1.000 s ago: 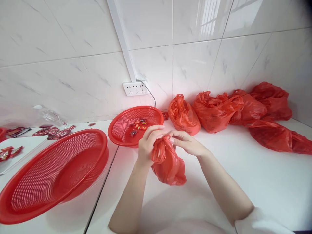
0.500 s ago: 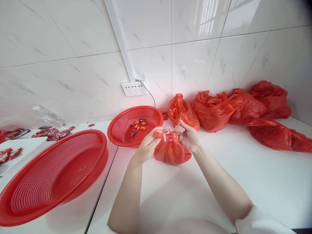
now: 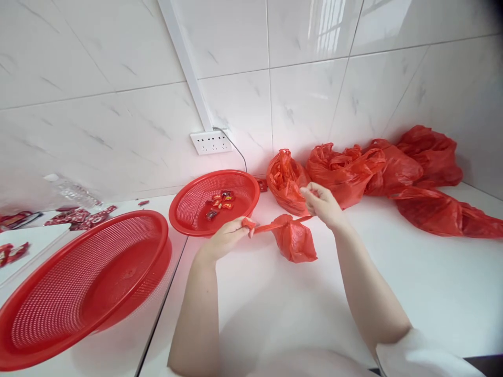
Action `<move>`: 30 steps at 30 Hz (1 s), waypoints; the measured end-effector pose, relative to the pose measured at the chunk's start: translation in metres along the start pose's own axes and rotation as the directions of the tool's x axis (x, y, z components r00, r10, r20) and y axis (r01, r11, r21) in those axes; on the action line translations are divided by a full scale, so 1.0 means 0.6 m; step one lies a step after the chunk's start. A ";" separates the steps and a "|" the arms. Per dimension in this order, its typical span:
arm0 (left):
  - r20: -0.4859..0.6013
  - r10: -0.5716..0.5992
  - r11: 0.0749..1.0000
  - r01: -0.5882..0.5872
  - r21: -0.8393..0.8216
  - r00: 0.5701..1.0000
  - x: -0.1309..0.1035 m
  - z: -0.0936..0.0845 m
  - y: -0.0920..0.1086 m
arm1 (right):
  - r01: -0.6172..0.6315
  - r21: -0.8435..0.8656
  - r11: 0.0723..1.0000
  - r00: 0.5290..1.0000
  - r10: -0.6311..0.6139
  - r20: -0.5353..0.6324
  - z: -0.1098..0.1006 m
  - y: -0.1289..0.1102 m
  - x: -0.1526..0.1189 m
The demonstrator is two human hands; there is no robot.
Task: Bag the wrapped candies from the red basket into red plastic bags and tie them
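Observation:
A small red plastic bag [image 3: 295, 242] hangs between my hands, its two handles pulled taut to either side of a gathered or knotted neck. My left hand [image 3: 230, 238] is closed on one handle, near the front rim of the small red basket [image 3: 176, 222]. The other handle is pinched in my right hand [image 3: 323, 205], which is in front of the standing red bags. What is inside the bag cannot be made out. Several wrapped candies [image 3: 222, 201] lie in the small basket.
A large red basket [image 3: 151, 222] stands at the left. Behind it are a clear plastic bottle [image 3: 74, 191], red packets [image 3: 84, 217] and a white tray [image 3: 39, 238]. Several filled red bags [image 3: 338, 173] line the wall at the right. A power strip [image 3: 212, 142] is on the wall.
My hands have moved apart, stretching the bag's handles out sideways. The bag's neck has tightened and its body now hangs smaller and tilted.

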State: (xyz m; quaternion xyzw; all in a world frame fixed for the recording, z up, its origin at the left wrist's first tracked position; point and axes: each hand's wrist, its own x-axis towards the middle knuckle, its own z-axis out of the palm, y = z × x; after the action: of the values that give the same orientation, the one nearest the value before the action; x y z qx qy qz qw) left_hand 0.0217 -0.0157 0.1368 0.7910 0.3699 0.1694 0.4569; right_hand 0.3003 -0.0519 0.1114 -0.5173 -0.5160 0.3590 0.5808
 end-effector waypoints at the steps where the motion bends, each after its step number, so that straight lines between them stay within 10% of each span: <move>1: 0.053 -0.028 0.999 0.026 0.024 0.998 0.001 0.002 0.000 | 0.004 -0.154 0.988 0.998 0.005 0.058 0.002 0.000 -0.003; 6: 0.147 -0.101 0.988 0.082 0.129 0.984 -0.003 -0.002 0.005 | 0.157 -0.604 0.781 0.903 0.134 0.408 0.029 0.016 -0.017; 14: 0.098 -0.250 0.957 0.231 0.178 0.963 -0.013 -0.001 0.012 | 0.171 -0.750 0.639 0.821 0.328 0.467 0.020 0.044 -0.039; 21: 0.119 -0.263 0.950 0.236 0.203 0.957 -0.007 -0.001 0.007 | -0.129 -0.929 0.347 0.891 0.451 0.045 -0.199 0.019 -0.062; 25: 0.107 -0.294 0.938 0.265 0.225 0.950 -0.004 0.003 0.006 | -0.380 -0.918 0.111 0.898 0.283 -0.338 -0.266 -0.007 -0.065; 30: 0.119 -0.318 0.927 0.283 0.247 0.940 -0.006 0.007 0.004 | -0.065 -0.871 0.487 0.983 -0.118 -0.139 -0.197 -0.023 -0.021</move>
State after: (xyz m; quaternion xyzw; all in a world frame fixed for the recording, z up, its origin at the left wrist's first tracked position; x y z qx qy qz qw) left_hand 0.0229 -0.0214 0.1371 0.7826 0.4668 -0.0088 0.4119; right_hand 0.4110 -0.0937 0.1299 -0.7620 -0.5799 -0.0090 0.2882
